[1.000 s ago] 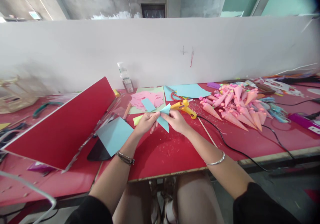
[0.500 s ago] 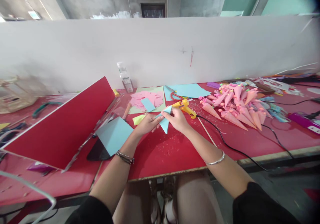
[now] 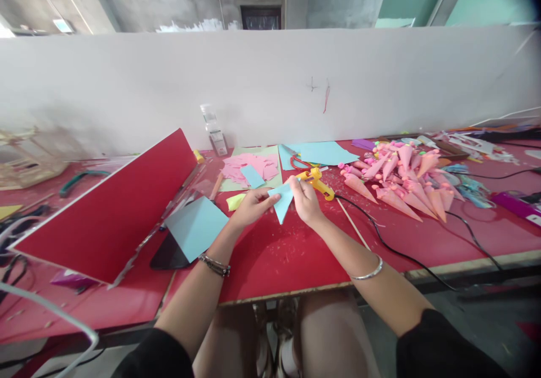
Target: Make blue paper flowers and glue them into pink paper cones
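Between my hands, above the red tabletop, is a light blue paper [image 3: 282, 204] in a pointed, cone-like shape with its tip toward me. My left hand [image 3: 255, 207] pinches its left edge, thumb on top. At the upper right corner, the fingers of my right hand [image 3: 305, 200] close on the paper. Just beyond my right hand lies a yellow hot glue gun [image 3: 321, 185]. To the left of my left forearm, a blue paper sheet [image 3: 198, 227] rests partly over a dark flat object [image 3: 165, 254]. A small yellow-green piece [image 3: 235, 201] sits near my left hand.
A heap of pink paper cones [image 3: 408, 175] stands at right, with the glue gun's black cord [image 3: 380, 237] in front. Behind are pink paper pieces [image 3: 236, 167], blue sheets [image 3: 327, 152] and red-handled scissors [image 3: 299, 163]. A red board [image 3: 114, 214] leans at left; a bottle [image 3: 217, 138] stands by the white partition.
My right hand has shifted slightly right and turned at the paper's upper corner. The blue paper now shows a broader face between my hands. The view has moved slightly.
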A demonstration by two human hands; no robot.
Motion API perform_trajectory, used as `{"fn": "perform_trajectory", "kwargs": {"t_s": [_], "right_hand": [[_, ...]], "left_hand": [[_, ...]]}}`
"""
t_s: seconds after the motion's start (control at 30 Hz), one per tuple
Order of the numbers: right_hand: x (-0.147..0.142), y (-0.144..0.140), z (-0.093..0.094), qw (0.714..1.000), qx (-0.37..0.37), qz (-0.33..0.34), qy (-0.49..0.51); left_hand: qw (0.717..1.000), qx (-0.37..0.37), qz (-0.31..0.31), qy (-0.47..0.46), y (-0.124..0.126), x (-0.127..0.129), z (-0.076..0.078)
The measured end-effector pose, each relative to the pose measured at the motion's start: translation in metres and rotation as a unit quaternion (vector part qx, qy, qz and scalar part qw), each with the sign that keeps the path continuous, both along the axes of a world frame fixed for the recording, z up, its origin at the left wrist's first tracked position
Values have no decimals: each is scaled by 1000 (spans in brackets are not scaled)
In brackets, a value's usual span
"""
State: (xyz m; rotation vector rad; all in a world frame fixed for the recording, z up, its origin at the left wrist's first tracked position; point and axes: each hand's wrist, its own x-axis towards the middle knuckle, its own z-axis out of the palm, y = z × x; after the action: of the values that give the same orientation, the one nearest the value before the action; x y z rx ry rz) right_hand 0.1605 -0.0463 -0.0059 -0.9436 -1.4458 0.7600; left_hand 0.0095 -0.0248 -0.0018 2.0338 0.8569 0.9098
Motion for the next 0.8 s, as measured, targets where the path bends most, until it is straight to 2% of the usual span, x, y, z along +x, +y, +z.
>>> {"fn": "perform_trajectory", "kwargs": {"t_s": [0.2, 0.33, 0.5, 0.6, 0.67, 0.8], "right_hand": [[-1, 2, -2, 998, -28, 47, 21], [-2, 2, -2, 997, -40, 56, 20], [-5, 2, -5, 994, -41, 104, 6], [-7, 0, -5, 995, -13, 92, 22], [-7, -3, -3, 996, 19, 86, -2], [-6, -8, 0, 980, 101, 87, -151]], "left_hand": [[996, 8, 80, -35, 4, 0, -3], [995, -4, 78, -55, 2, 2, -3], [993, -39, 84, -78, 4, 2, -7], [980, 3, 174, -93, 8, 1, -11], [965, 29, 238, -103, 9, 0, -11], [953, 25, 284, -100, 7, 0, -8]]}}
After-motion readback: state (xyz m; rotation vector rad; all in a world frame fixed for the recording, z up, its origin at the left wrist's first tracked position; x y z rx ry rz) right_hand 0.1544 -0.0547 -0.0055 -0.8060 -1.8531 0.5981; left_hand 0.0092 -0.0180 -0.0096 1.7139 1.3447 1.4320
